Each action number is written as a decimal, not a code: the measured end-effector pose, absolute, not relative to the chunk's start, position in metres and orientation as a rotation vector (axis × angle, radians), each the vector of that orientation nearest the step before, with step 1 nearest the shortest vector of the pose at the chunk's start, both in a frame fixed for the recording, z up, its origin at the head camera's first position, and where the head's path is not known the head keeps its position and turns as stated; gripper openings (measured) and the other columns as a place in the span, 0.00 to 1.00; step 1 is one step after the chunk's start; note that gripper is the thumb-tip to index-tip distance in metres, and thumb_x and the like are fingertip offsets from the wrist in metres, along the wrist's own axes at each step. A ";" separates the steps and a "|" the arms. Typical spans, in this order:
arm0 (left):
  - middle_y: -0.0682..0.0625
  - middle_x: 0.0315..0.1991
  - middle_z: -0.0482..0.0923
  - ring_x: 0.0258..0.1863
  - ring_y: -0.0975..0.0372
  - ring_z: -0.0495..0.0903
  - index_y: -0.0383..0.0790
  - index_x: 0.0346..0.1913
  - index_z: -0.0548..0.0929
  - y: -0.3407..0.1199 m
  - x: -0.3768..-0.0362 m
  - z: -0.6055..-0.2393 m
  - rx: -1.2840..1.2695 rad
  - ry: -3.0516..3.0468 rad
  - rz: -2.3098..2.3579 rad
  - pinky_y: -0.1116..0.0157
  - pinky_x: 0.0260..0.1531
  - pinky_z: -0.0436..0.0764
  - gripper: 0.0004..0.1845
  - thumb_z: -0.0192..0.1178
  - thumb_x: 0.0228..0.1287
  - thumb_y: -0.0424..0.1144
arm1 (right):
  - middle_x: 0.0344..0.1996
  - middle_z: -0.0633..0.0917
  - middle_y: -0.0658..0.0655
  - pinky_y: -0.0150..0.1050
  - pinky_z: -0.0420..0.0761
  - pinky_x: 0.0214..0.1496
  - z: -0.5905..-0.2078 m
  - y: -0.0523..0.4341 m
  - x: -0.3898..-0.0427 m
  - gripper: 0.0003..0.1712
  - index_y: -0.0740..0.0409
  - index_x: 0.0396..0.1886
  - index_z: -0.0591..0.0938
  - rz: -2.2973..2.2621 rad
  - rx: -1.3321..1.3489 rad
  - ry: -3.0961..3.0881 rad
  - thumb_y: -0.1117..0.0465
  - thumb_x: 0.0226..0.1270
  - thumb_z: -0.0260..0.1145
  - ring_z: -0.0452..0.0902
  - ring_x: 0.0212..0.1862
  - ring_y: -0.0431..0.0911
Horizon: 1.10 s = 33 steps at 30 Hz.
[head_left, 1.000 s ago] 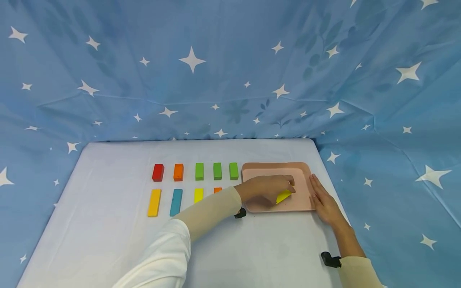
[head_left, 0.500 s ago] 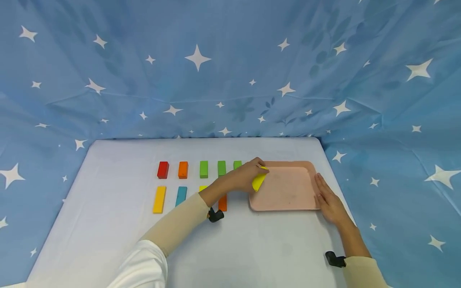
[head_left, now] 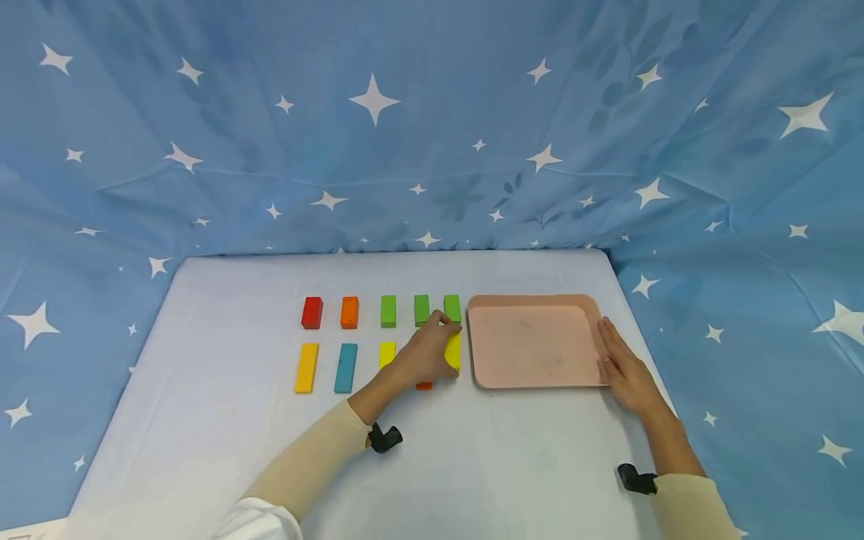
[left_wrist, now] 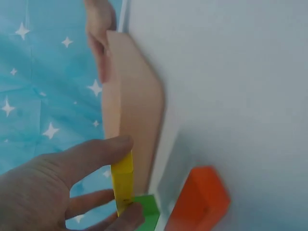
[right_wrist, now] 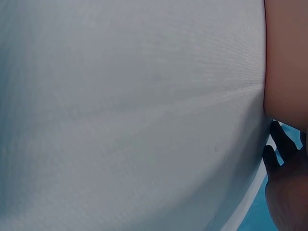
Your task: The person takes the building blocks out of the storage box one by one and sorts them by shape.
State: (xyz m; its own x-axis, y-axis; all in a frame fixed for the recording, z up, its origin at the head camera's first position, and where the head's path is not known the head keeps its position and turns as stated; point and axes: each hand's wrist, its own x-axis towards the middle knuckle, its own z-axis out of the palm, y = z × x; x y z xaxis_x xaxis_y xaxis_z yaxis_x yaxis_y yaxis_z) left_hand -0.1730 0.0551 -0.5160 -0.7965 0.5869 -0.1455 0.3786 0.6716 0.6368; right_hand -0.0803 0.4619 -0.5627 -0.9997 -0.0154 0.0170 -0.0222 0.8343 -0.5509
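Observation:
My left hand [head_left: 425, 351] pinches a yellow block [head_left: 453, 350] just left of the pink tray [head_left: 536, 375], low over the white table; in the left wrist view thumb and fingers [left_wrist: 91, 156] clamp the yellow block [left_wrist: 123, 180] on edge. An orange block [head_left: 424, 385] peeks out beneath that hand and also shows as the orange block [left_wrist: 202, 199] in the wrist view. My right hand [head_left: 624, 367] lies flat with straight fingers against the tray's right rim [head_left: 599, 341]. The tray holds nothing.
Two rows of blocks lie left of the tray: red [head_left: 312, 312], orange [head_left: 349, 312] and three green ones [head_left: 420, 308] behind; a long yellow [head_left: 306, 367], a blue [head_left: 346, 367] and a short yellow [head_left: 386, 353] in front. Blue starry cloth [head_left: 432, 127] hangs behind and beside the table.
My left hand lifted the yellow block out of the tray and carried it left, down beside the front row. The right hand stayed at the tray's right edge.

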 end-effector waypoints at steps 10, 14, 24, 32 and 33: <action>0.38 0.63 0.72 0.46 0.57 0.78 0.30 0.67 0.78 0.066 -0.157 -0.536 0.784 2.649 0.750 0.67 0.47 0.83 0.45 0.85 0.44 0.41 | 0.85 0.48 0.59 0.75 0.54 0.74 -0.565 0.457 -0.081 0.36 0.47 0.86 0.48 0.915 0.017 -2.998 0.62 0.85 0.47 0.46 0.82 0.69; 0.38 0.63 0.74 0.52 0.54 0.79 0.32 0.66 0.79 0.068 -0.153 -0.540 0.795 2.702 0.676 0.63 0.52 0.84 0.44 0.85 0.44 0.43 | 0.85 0.49 0.60 0.74 0.54 0.74 -0.564 0.457 -0.082 0.36 0.47 0.86 0.49 0.907 0.037 -2.989 0.62 0.85 0.47 0.47 0.82 0.69; 0.39 0.66 0.73 0.56 0.54 0.78 0.34 0.68 0.77 0.068 -0.146 -0.543 0.799 2.746 0.627 0.63 0.53 0.83 0.44 0.84 0.46 0.42 | 0.85 0.51 0.60 0.69 0.53 0.78 -0.562 0.458 -0.083 0.36 0.49 0.86 0.50 0.890 0.064 -2.969 0.63 0.84 0.48 0.48 0.82 0.67; 0.38 0.68 0.72 0.60 0.52 0.78 0.34 0.69 0.75 0.070 -0.142 -0.543 0.825 2.745 0.593 0.61 0.60 0.81 0.45 0.84 0.49 0.43 | 0.85 0.48 0.59 0.74 0.52 0.76 -0.563 0.460 -0.081 0.36 0.48 0.86 0.48 0.897 0.022 -2.994 0.60 0.86 0.46 0.45 0.82 0.68; 0.38 0.69 0.71 0.61 0.51 0.78 0.34 0.70 0.74 0.070 -0.141 -0.543 0.830 2.747 0.584 0.61 0.61 0.81 0.46 0.84 0.49 0.43 | 0.85 0.48 0.59 0.74 0.52 0.75 -0.564 0.460 -0.081 0.35 0.49 0.86 0.48 0.896 0.019 -2.995 0.60 0.86 0.46 0.45 0.82 0.68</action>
State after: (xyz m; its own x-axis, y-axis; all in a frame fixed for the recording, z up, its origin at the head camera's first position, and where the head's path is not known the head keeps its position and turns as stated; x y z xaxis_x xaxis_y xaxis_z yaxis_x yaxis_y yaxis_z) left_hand -0.1414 0.0702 -0.5428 -0.8186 0.5677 -0.0869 0.4832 0.7625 0.4302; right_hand -0.0805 0.4603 -0.5637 -0.9998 -0.0075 0.0181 -0.0162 0.8355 -0.5492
